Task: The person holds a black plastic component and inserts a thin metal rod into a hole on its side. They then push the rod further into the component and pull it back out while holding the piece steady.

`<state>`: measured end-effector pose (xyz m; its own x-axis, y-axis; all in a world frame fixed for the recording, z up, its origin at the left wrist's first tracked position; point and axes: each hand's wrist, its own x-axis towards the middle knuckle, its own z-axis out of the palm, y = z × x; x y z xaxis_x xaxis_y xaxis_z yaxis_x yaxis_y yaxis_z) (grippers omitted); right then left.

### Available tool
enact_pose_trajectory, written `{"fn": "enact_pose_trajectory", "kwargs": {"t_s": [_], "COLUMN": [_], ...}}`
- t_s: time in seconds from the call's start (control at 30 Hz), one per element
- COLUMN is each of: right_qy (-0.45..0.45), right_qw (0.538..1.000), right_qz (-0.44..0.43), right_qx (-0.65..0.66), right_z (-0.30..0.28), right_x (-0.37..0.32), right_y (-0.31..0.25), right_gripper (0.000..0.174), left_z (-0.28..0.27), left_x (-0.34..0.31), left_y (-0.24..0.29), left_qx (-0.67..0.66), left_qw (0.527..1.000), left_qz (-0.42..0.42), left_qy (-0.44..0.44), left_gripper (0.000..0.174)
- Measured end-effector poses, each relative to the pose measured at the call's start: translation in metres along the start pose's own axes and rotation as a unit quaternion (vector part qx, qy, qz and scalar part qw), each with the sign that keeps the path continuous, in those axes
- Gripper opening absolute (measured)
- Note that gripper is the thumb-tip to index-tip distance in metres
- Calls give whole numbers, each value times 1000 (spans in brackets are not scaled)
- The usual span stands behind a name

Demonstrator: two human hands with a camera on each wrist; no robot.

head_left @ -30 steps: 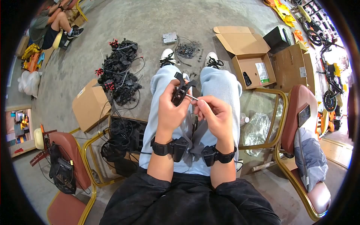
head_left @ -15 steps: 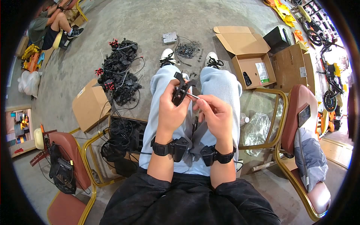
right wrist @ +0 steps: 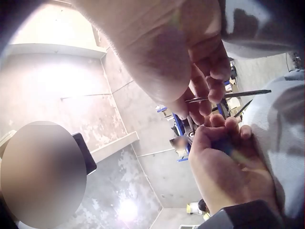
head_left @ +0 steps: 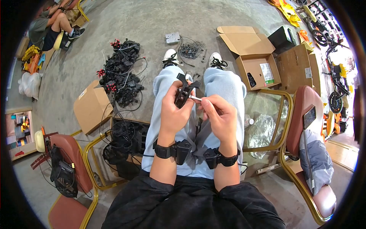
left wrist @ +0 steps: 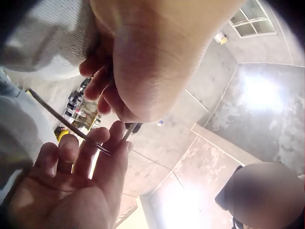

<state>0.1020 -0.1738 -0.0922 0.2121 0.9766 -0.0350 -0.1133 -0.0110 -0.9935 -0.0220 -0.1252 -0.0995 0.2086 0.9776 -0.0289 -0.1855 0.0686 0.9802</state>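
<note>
My left hand [head_left: 173, 110] grips a black two-pronged part [head_left: 185, 91] above my lap, its prongs pointing away from me. My right hand [head_left: 220, 114] pinches a thin metal L-shaped hex key [head_left: 195, 98] between thumb and forefinger. The key's bright short arm meets the side of the black part. In the left wrist view the long dark arm of the hex key [left wrist: 62, 117] slants out past the right fingers [left wrist: 69, 148]. The right wrist view shows that same long arm [right wrist: 248, 93] standing out over my trouser leg. The left palm and fingers hide much of the black part.
A heap of black parts with red-tipped cables [head_left: 124, 72] lies on the floor left of my feet. Small dark pieces [head_left: 192, 50] and a grey metal block [head_left: 172, 38] lie ahead. An open cardboard box [head_left: 259, 72] stands right. Chairs [head_left: 301, 126] flank me; another person sits far left.
My right thumb and forefinger have shifted slightly, and the hex key has turned a little in them. The left hand and the black part have stayed in nearly the same place.
</note>
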Motion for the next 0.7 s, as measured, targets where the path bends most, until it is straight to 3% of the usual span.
{"fn": "enact_pose_trajectory", "kwargs": {"t_s": [0.37, 0.7], "right_qy": [20, 17], "right_qw": [995, 998], "right_qz": [-36, 23], "right_qx": [-86, -58], "right_z": [-3, -2], "right_x": [2, 2], "right_y": [-1, -4], "right_gripper": [12, 20], "left_z": [1, 3], "left_x": [0, 1], "left_y": [-3, -2], "left_qx": [-7, 8], "left_qw": [1000, 1000], "left_qz": [-4, -6], "left_qy": [-1, -3], "left_gripper": [26, 25]}}
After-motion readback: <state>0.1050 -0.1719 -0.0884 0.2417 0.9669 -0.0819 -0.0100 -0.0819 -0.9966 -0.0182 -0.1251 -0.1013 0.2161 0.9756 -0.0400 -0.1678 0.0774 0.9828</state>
